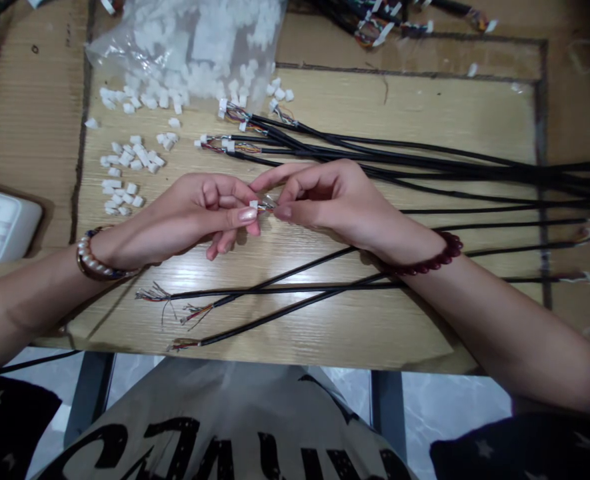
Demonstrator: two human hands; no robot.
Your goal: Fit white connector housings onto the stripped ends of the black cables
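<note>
My left hand pinches a small white connector housing between thumb and forefinger. Thin coloured wires run from it to the fingertips of my right hand, which is closed on them. A black cable leads away to the right from behind the right hand. Just beyond the hands lie several black cables with white connectors on their ends. Nearer my body, a few cables end in bare, fanned-out wires.
Loose white connectors lie in small piles left of the hands. A clear plastic bag full of them rests at the back. At the far left is a white box-shaped device. More cable ends lie at the back right.
</note>
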